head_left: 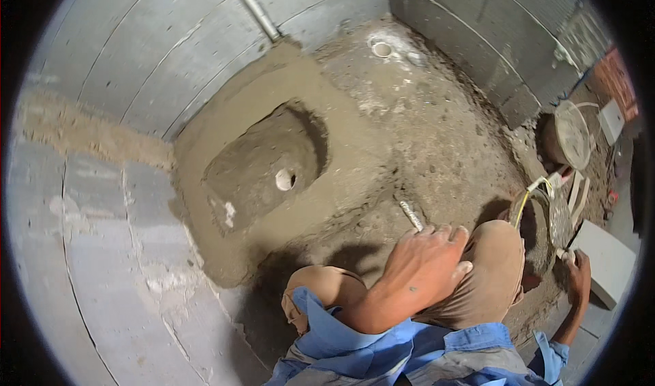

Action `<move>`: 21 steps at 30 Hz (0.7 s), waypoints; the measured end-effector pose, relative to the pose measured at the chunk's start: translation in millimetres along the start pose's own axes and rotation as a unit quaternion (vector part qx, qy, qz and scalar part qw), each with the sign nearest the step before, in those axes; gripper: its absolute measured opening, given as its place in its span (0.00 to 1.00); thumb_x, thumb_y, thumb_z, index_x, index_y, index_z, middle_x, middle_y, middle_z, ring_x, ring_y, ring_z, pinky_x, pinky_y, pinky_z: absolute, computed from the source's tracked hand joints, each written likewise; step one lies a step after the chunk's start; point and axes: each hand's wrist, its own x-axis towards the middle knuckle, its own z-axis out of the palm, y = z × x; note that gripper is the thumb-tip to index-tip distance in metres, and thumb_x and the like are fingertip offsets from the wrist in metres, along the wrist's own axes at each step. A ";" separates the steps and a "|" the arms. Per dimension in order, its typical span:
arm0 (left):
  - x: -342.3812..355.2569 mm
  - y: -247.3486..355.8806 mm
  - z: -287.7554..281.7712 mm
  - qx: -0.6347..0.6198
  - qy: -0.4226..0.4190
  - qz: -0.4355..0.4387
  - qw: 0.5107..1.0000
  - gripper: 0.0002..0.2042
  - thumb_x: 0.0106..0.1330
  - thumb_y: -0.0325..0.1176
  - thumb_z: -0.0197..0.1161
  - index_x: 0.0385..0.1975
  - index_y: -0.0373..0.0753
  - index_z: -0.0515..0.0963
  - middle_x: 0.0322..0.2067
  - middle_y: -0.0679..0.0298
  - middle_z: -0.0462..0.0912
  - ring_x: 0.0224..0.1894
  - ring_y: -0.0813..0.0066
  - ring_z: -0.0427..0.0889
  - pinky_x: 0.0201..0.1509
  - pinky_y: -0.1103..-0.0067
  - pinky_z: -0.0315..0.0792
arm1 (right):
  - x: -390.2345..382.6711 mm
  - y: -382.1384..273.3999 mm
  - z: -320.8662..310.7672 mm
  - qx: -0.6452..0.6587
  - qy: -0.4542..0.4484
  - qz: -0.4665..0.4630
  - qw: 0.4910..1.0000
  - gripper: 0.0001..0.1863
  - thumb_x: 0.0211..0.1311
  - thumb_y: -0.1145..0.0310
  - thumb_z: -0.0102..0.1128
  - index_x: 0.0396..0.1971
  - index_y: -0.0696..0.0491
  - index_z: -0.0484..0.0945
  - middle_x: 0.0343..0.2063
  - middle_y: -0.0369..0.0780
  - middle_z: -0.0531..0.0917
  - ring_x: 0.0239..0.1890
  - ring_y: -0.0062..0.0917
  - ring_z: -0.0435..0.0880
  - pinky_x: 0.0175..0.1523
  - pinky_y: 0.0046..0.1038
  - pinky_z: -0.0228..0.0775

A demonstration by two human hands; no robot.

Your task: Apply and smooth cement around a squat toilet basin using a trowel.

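Observation:
My left hand (424, 260) rests palm down by my bent right knee, fingers loosely bent and partly apart, with nothing visible in it. Just beyond its fingertips, a short whitish, speckled stick-like piece (411, 215) lies on the rough floor; whether the fingers touch it is unclear. Out to the right, my right hand (578, 270) is closed around the pale handle of a trowel (561, 217). The trowel's grey, mortar-smeared blade stands at the right side of a bucket (520, 217) with a yellow-and-white bail. Ahead, smoothed wet mortar (344, 174) surrounds a rounded recess (256, 164).
A pipe opening (284, 179) shows inside the recess, another pipe opening (382, 49) near the far corner. Grey block walls (109, 202) enclose the left and back. At right are a second bucket (576, 137), a pale slab (604, 260) and a red brick stack (613, 82).

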 end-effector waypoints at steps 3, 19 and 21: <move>29.7 4.2 9.5 0.029 -0.011 0.001 1.000 0.24 0.66 0.47 0.61 0.52 0.34 0.72 0.40 0.47 0.81 0.44 0.47 0.82 0.44 0.60 0.76 | -0.5 48.0 -10.7 -0.101 -0.078 0.110 0.986 0.17 0.59 0.64 0.62 0.42 0.61 0.78 0.36 0.50 0.81 0.39 0.39 0.78 0.46 0.35 0.70; -9.9 11.6 -45.6 -0.131 0.043 -0.147 0.979 0.23 0.69 0.53 0.55 0.48 0.36 0.74 0.39 0.51 0.79 0.45 0.48 0.81 0.48 0.57 0.74 | 162.9 87.1 110.5 -0.455 -0.279 -0.287 0.795 0.19 0.63 0.54 0.56 0.35 0.58 0.78 0.37 0.54 0.84 0.37 0.47 0.86 0.37 0.47 0.76; -39.1 11.3 -68.9 -0.169 0.109 -0.177 0.963 0.24 0.70 0.55 0.53 0.47 0.37 0.75 0.41 0.51 0.79 0.45 0.47 0.81 0.48 0.57 0.74 | 151.4 23.0 79.4 -0.379 -0.312 -0.363 0.792 0.20 0.62 0.55 0.57 0.36 0.60 0.77 0.36 0.55 0.83 0.37 0.47 0.85 0.37 0.47 0.75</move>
